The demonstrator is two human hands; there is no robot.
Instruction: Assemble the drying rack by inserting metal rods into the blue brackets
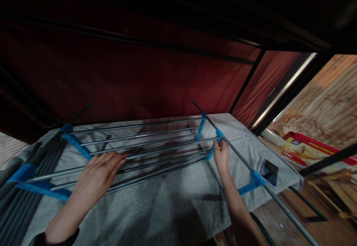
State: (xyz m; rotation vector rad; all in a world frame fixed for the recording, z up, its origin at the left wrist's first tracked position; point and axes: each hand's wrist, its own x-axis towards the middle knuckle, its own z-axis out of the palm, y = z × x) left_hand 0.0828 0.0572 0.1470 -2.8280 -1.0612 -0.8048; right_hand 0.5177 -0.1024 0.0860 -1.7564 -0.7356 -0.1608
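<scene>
A partly assembled rack [134, 138] of metal rods and blue plastic connectors lies on a grey cloth. My left hand [100, 171] is palm down around a long metal rod [167, 148], its fingers closed over it and the thumb side hidden. At that rod's far right end, my right hand [222, 153] pinches it close to a blue connector [219, 134] on the right side pole [237, 153]. The fingertips partly cover the joint, so how deep the rod sits cannot be seen. A left blue bracket [36, 184] lies beyond my left wrist.
Several dark tubes [28, 201] lie along the left edge of the grey cloth [156, 208]. A phone [269, 172] rests at the right. Past the cloth's edge are a red-and-yellow box [306, 149] and wooden pieces [337, 194]. A dark red panel [139, 78] stands behind.
</scene>
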